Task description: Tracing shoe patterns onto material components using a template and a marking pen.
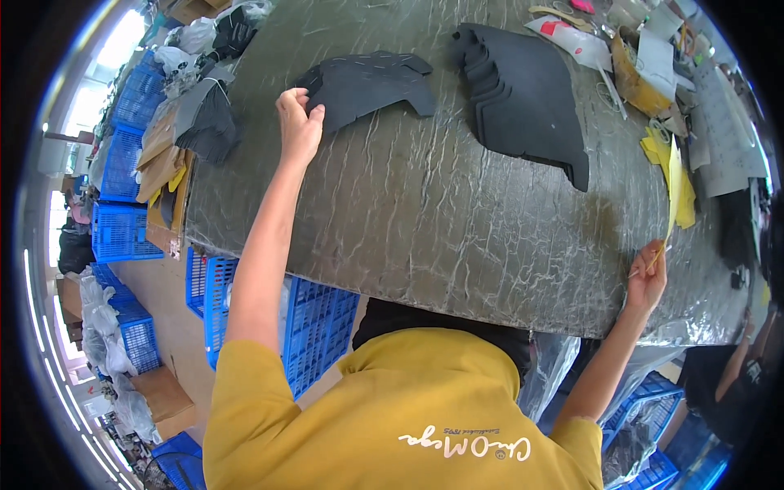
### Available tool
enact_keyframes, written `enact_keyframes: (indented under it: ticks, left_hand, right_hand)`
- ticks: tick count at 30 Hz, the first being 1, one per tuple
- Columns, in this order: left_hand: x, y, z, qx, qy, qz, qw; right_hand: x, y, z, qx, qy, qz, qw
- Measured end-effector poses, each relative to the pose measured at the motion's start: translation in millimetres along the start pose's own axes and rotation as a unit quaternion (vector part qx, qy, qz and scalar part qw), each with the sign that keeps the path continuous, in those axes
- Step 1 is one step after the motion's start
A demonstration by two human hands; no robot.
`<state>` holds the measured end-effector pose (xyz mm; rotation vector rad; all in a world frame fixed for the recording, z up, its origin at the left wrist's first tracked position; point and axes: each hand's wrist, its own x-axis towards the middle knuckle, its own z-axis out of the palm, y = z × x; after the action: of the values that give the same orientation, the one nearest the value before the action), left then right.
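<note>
Blk cut pc. (367,91) w/ small slits lies at far left-centre of the dk creased tabletop (367,220). Left grip (302,126) is at its left end, thumb & fingers part-curled, touching; can't tell if the edge is pinched. Just right of the pc.: blk sheet stack (527,102), left edges stepped. Right grip (651,273), near right, is closed on a thin yel./wht item (673,192); can't tell what kind. Flat yel. pc. (686,200) lies just beside that item. Far right: yel. container (635,82) w/ papers. Left, off the tabletop: blue crates (118,233), brn cardboard (159,151).
</note>
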<state>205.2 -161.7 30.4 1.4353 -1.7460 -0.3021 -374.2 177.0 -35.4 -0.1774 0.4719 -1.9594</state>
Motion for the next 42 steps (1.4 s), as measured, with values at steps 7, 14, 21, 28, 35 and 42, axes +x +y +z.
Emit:
enact_keyframes:
  ticks: [7, 14, 21, 28, 35, 42]
  left_hand:
    - [-69.6, 100.8, 74.0, 0.008, -0.083, 0.266, 0.96]
    - [-94.8, 160.8, 154.9, 0.019, -0.167, 0.325, 0.931]
    - [-104.4, 161.6, 168.3, 0.042, -0.17, 0.313, 0.933]
    - [-18.2, 176.2, 223.3, -0.011, -0.013, 0.204, 0.979]
    - [117.5, 108.9, 260.5, 0.014, -0.2, -0.017, 0.979]
    - [93.4, 125.1, 289.4, -0.044, -0.246, 0.098, 0.963]
  right_hand:
    - [-1.1, -18.2, -12.4, -0.043, 0.002, -0.021, 0.999]
    - [5.8, 14.1, 15.8, -0.106, 0.098, -0.037, 0.989]
    - [5.9, 13.8, 3.1, -0.108, 0.094, -0.046, 0.989]
    - [3.9, 11.6, 9.0, -0.114, 0.11, -0.059, 0.986]
    - [2.7, 33.7, 24.5, -0.14, 0.129, -0.033, 0.981]
    - [-8.7, 24.4, 22.0, -0.15, 0.141, -0.062, 0.977]
